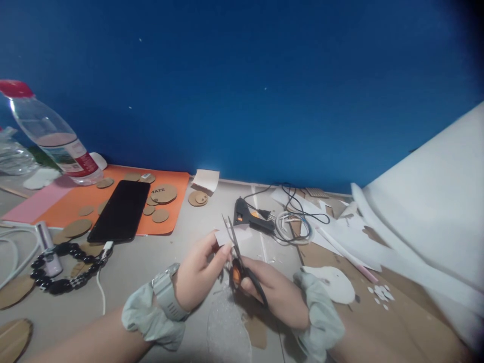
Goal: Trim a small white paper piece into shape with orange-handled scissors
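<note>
A person's left hand (200,272) pinches a small piece of white paper (244,232) above the middle of the table (212,212). The right hand (278,292) grips scissors (237,272) by the handles, blades slightly parted at the paper. Just beyond lies a glue gun (245,218). To the left, a phone (120,212) lies partly on an orange sheet (172,176) among cardboard discs (164,194); a bottle (62,141) stands farther left.

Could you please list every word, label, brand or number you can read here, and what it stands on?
"MATE", first letter seemingly cut off: on the cardboard disc right of the phone.
Bottle label: print too blurred to read.
White sticker on another disc: too small to read.
</note>
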`<move>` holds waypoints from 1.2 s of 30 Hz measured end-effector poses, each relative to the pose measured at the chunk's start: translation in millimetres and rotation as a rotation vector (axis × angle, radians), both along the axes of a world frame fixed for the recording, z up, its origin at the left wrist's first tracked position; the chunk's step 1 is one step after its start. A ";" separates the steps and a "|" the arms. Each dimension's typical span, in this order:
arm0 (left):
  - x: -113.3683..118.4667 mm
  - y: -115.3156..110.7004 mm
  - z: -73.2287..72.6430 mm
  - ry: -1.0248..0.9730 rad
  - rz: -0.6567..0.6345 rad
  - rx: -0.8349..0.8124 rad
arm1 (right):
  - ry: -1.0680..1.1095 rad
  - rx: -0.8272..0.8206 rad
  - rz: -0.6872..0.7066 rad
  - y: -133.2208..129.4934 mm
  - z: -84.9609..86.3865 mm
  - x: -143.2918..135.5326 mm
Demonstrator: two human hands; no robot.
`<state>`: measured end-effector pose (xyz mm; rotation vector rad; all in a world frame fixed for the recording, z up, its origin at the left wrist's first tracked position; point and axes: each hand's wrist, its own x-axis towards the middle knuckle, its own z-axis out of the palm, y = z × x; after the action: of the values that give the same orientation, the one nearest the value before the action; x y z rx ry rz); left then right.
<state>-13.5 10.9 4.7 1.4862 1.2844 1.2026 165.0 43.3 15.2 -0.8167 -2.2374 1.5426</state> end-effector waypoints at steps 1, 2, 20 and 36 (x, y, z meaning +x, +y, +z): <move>0.1 0.1 -0.2 -0.008 0.000 0.001 | 0.003 -0.004 -0.002 0.1 -0.1 -0.2; 0.2 0.2 -0.4 -0.014 0.000 0.002 | 0.006 -0.006 -0.004 0.3 -0.1 -0.3; 1.2 -0.8 0.2 -0.035 0.002 0.003 | 0.001 -0.007 -0.011 0.6 -3.6 -0.3; 1.6 5.1 -1.3 -0.148 -0.040 -0.135 | 0.325 -0.504 -0.361 6.0 -14.6 -8.6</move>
<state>-11.9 16.0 3.4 1.2960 1.2063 1.1535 156.5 49.3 0.6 -0.9513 -1.3993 1.9085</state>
